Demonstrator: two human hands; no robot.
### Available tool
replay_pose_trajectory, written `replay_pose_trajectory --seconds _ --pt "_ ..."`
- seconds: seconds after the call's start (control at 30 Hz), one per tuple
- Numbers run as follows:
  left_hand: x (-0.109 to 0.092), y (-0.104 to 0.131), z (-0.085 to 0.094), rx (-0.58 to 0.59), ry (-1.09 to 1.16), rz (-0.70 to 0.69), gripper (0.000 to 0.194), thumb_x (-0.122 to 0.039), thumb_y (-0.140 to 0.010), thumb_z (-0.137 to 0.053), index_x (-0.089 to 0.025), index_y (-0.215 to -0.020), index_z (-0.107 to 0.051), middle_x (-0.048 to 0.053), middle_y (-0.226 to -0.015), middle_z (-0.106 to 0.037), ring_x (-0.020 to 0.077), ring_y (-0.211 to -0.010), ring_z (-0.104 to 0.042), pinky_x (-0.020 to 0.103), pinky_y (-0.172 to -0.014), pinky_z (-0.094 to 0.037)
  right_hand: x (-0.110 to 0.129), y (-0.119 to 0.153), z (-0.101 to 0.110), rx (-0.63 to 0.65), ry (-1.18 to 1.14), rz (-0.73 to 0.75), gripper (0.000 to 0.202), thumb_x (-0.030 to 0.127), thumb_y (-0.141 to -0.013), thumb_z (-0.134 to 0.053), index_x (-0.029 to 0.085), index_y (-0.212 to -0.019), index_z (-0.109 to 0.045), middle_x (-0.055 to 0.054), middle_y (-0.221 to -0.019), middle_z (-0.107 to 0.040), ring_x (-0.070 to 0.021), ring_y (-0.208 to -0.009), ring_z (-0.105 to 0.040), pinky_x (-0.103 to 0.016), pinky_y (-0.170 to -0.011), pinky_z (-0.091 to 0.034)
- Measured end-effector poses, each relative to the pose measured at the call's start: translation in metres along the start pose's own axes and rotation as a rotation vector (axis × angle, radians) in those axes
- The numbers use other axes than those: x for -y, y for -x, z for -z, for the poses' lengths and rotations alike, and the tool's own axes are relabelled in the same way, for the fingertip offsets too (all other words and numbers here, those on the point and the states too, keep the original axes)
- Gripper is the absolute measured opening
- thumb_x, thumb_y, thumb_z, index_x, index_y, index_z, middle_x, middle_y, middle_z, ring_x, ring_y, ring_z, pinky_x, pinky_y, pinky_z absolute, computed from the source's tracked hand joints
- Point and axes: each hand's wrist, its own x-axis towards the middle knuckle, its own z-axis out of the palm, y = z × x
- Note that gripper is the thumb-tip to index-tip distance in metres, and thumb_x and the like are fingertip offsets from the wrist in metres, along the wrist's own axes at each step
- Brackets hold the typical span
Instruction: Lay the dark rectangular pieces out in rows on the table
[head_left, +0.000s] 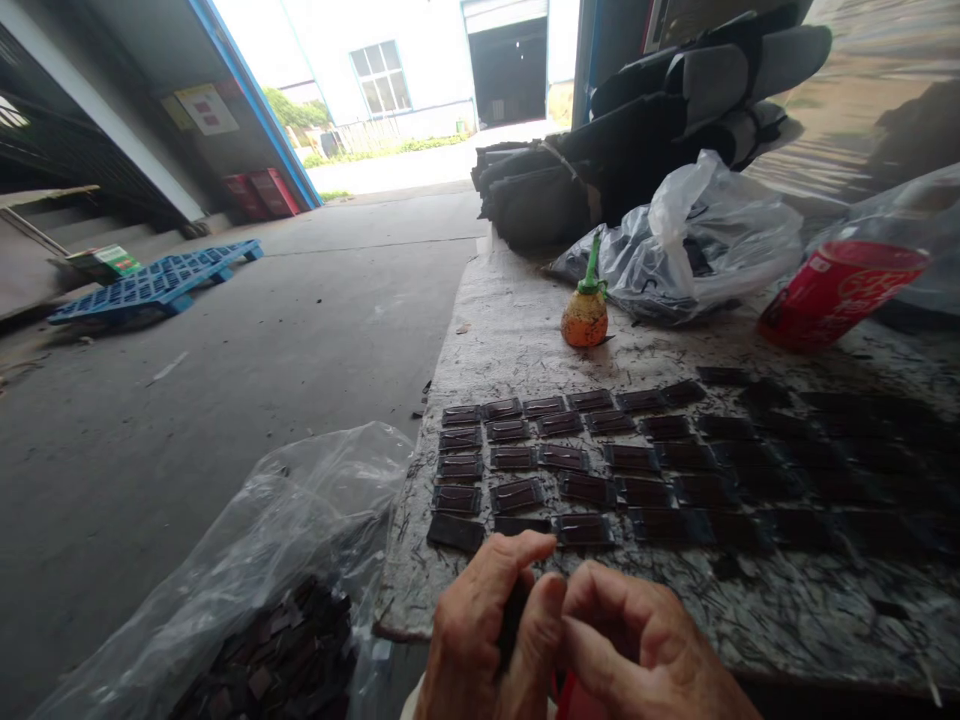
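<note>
At the table's near edge, my left hand is closed around a small dark piece, mostly hidden by the fingers and thumb. My right hand meets it from the right, thumb and fingertips pinched together against the left thumb; what lies in that pinch is hidden. Just beyond both hands, rows of flat dark rectangular pieces in clear film cover the table. Two plain dark pieces, one at the left corner and one beside it, lie in the nearest row.
An orange squeeze bottle with a green spout, a red cup, a clear plastic bag and dark rolls occupy the table's far side. Left of it, a plastic sack holds many dark pieces. A blue pallet lies on the floor.
</note>
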Motion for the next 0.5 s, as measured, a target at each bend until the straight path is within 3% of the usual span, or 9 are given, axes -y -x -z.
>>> replay_pose_trajectory --seconds 0.1,0.27,0.4,0.5 --pt "0.002 -0.004 0.000 0.027 0.110 0.033 0.016 -0.025 -0.086 -0.052 -0.029 -0.100 -0.059 -0.006 -0.078 -0.059 0.0069 -0.064 -0.056 0.017 -0.061 -0.043 0.007 0.003 0.012 -0.042 -0.006 -0.009 0.032 0.047 -0.079 -0.055 0.018 -0.065 -0.053 0.003 -0.057 -0.049 -0.0096 -0.053 -0.041 -0.021 -0.051 -0.037" --pt "0.002 -0.010 -0.003 0.021 0.208 0.115 0.013 -0.023 -0.085 -0.053 -0.029 -0.094 -0.060 -0.008 -0.077 -0.060 0.0055 -0.067 -0.054 0.015 -0.064 -0.040 0.017 0.005 0.028 -0.125 0.076 -0.060 0.029 0.046 -0.079 -0.057 0.019 -0.066 -0.056 0.003 -0.058 -0.053 -0.0098 -0.054 -0.047 -0.018 -0.050 -0.038" --pt "0.000 -0.012 -0.005 0.048 0.308 0.179 0.013 -0.025 -0.086 -0.052 -0.027 -0.094 -0.061 -0.006 -0.081 -0.062 0.0076 -0.072 -0.056 0.016 -0.068 -0.040 0.022 0.006 0.028 -0.086 0.152 -0.026 0.024 0.045 -0.076 -0.058 0.023 -0.085 -0.063 -0.001 -0.082 -0.066 -0.0159 -0.075 -0.060 -0.022 -0.066 -0.047" --pt "-0.004 -0.012 -0.004 0.045 0.348 0.270 0.012 -0.029 -0.086 -0.053 -0.025 -0.091 -0.063 -0.004 -0.077 -0.060 0.0082 -0.069 -0.054 0.017 -0.063 -0.040 0.022 0.008 0.023 -0.015 0.205 -0.040 0.019 0.038 -0.073 -0.061 0.024 -0.084 -0.062 0.000 -0.076 -0.067 -0.0157 -0.066 -0.061 -0.023 -0.061 -0.048"
